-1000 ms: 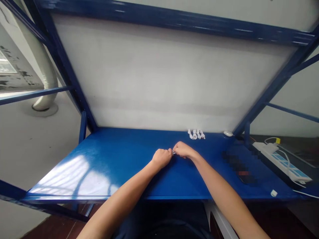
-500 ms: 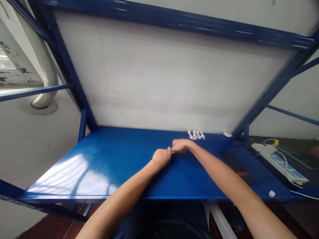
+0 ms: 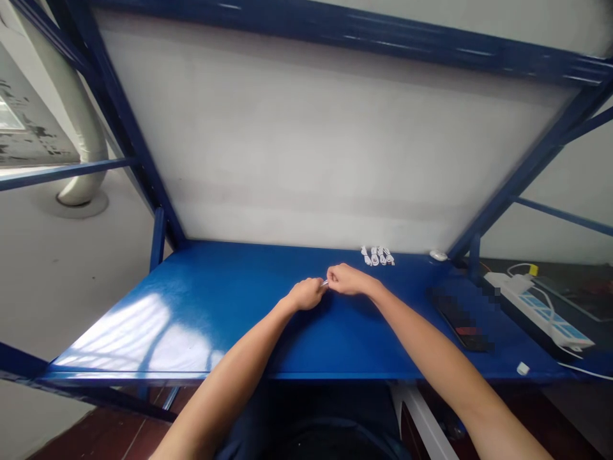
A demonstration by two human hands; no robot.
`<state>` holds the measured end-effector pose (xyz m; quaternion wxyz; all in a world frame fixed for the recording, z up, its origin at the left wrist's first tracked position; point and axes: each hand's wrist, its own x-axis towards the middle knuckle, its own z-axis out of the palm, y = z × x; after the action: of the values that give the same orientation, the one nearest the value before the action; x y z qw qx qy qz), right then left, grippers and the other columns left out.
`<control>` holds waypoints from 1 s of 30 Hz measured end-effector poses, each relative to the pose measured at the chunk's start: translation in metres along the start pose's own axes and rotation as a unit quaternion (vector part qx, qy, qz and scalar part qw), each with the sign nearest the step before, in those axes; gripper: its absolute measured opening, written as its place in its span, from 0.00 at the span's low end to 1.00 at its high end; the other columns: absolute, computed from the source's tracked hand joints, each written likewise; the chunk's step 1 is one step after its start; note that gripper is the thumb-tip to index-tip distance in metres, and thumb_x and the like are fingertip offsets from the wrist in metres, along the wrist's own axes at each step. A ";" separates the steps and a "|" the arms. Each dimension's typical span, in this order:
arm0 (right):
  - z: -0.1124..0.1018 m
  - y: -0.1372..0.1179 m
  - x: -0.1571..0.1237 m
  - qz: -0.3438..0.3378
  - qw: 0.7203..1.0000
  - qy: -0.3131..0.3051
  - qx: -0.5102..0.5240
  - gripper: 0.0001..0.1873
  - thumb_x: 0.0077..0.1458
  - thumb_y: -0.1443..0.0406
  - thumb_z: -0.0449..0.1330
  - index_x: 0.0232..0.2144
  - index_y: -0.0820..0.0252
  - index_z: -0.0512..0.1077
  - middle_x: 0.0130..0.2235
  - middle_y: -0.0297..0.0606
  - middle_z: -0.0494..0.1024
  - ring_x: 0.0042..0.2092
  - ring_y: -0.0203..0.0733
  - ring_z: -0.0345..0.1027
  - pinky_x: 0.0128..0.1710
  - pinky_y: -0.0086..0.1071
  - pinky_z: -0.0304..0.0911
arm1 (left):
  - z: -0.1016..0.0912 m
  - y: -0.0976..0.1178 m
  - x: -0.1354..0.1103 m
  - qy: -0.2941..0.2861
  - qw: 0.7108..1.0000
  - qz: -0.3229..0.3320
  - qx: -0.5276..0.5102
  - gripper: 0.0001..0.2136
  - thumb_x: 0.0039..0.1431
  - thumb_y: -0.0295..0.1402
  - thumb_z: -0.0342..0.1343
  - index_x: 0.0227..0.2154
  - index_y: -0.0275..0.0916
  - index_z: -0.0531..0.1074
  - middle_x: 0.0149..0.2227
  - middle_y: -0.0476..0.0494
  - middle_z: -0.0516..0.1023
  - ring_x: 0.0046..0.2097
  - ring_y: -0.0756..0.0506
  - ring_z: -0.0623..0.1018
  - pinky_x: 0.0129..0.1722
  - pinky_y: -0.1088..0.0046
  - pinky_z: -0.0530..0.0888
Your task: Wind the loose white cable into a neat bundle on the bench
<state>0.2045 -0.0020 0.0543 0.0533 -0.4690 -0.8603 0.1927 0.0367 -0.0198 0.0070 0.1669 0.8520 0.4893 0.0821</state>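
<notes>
Both hands meet mid-table [image 3: 191, 306]: left hand [image 3: 306, 294] and right hand [image 3: 347, 279] pinch a tiny white piece [image 3: 325, 282] between them. It's way too small to tell which way it points. More white bits [image 3: 377, 257] sit just behind.

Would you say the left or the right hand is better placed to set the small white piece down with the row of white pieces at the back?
Right: the right hand is nearer the white pieces.

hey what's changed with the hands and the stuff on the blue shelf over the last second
Both hands, left hand and right hand, drifted slightly toward the wall, still pinched together on a small pale item. Nothing was let go. The row of white pieces, the power strip and the blue shelf stayed put.
</notes>
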 end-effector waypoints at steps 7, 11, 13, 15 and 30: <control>0.016 0.008 -0.005 -0.034 0.992 0.101 0.074 0.04 0.52 0.67 0.54 0.28 0.60 0.68 0.27 0.33 0.73 0.26 0.33 0.62 0.26 0.26 0.52 | 0.000 -0.011 0.005 0.031 0.984 0.048 -0.169 0.21 0.65 0.44 0.36 0.26 0.37 0.67 0.24 0.47 0.70 0.27 0.48 0.69 0.29 0.75 0.65; 0.021 0.012 -0.009 -0.051 0.985 0.124 0.109 0.05 0.54 0.66 0.53 0.29 0.60 0.68 0.27 0.33 0.73 0.27 0.33 0.63 0.28 0.27 0.55 | 0.001 -0.010 0.005 0.041 0.963 0.061 -0.259 0.22 0.64 0.45 0.35 0.24 0.37 0.64 0.22 0.51 0.65 0.26 0.51 0.64 0.28 0.76 0.64; 0.022 0.012 -0.011 -0.062 0.983 0.129 0.117 0.06 0.54 0.66 0.52 0.30 0.60 0.68 0.28 0.34 0.73 0.28 0.34 0.63 0.30 0.27 0.56 | 0.001 -0.008 0.005 0.036 0.952 0.053 -0.298 0.21 0.64 0.44 0.34 0.24 0.38 0.63 0.22 0.52 0.63 0.25 0.51 0.62 0.26 0.77 0.63; 0.024 0.012 -0.012 -0.075 0.981 0.136 0.118 0.05 0.55 0.67 0.52 0.30 0.60 0.68 0.29 0.34 0.73 0.29 0.34 0.64 0.31 0.27 0.57 | 0.001 -0.006 0.005 0.027 0.940 0.033 -0.337 0.18 0.63 0.42 0.36 0.23 0.38 0.62 0.21 0.53 0.62 0.24 0.52 0.60 0.24 0.77 0.61; 0.047 0.017 -0.017 -0.153 0.965 0.213 -0.020 0.07 0.56 0.71 0.49 0.28 0.57 0.64 0.30 0.38 0.69 0.36 0.41 0.61 0.37 0.32 0.58 | 0.007 0.006 0.007 -0.053 0.820 -0.132 -0.555 0.18 0.60 0.47 0.44 0.21 0.41 0.53 0.16 0.59 0.47 0.15 0.57 0.46 0.14 0.80 0.44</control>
<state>0.2145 -0.0214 0.0063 0.2548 -0.3626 -0.8944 0.0607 0.0476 -0.0177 0.0022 0.6466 0.5455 0.4588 0.2717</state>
